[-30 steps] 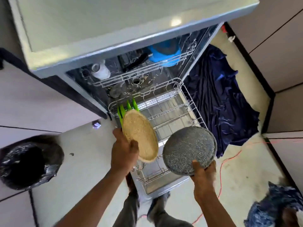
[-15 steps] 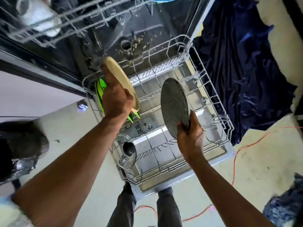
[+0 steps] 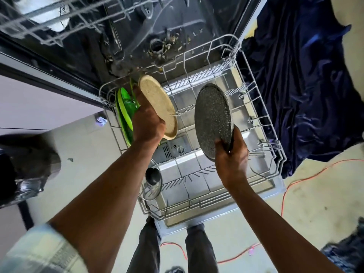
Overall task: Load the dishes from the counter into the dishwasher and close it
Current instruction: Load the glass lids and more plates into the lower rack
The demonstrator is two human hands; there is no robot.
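One tan plate (image 3: pixel 157 107) fills left grip (image 3: pixel 146 123), grey plate (image 3: pixel 212 119) right grip (image 3: pixel 231 158).

- Upper rack (image 3: pixel 82 14), far left: cut off by the top edge, its white item (image 3: pixel 57 26) blurred
- Green plates (image 3: pixel 123 109): partly hidden behind the left hand (image 3: pixel 147 123)
- Black bin (image 3: pixel 25 170), left: blurred

Both bare forearms reach forward and down, a pale sleeve bunched at the left elbow. The left hand (image 3: pixel 147 119) shows its back, its fingers curled round the near edge of a beige plate (image 3: pixel 157 103). The right hand (image 3: pixel 231 156), nearer and apart from it, pinches a speckled grey plate (image 3: pixel 212 119), which stands above its fingers, the thumb on the near face.
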